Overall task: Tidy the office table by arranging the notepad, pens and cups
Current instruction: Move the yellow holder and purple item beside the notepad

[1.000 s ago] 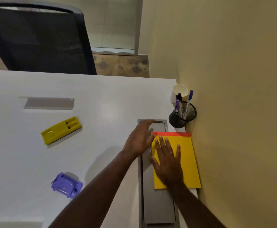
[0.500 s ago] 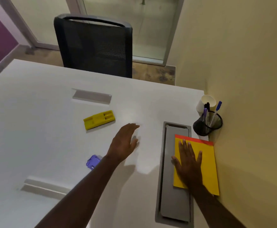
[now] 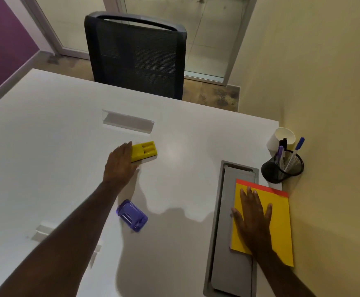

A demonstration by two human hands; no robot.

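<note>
Here the left hand (image 3: pixel 121 162) reaches with relaxed fingers onto the yellow holder (image 3: pixel 144 150), gripping nothing yet, and a careless sweep could shove it across the desk (image 3: pixel 46 146). The right hand (image 3: pixel 253 217) lies flat on the notepad (image 3: pixel 279 224) near the pen cup (image 3: pixel 282 168) and paper cup (image 3: pixel 279 139); a push could topple them.

We see open white table (image 3: pixel 57 146) left of the yellow plastic case (image 3: pixel 145 150) and between it and the grey cable tray (image 3: pixel 231 232) — only the purple hole punch (image 3: pixel 132 215) sits there. The right corner is crowded — mesh pen holder (image 3: pixel 281 171), paper cup (image 3: pixel 279 139) and notepad (image 3: pixel 281 221) pack against the wall (image 3: pixel 324 103).
</note>
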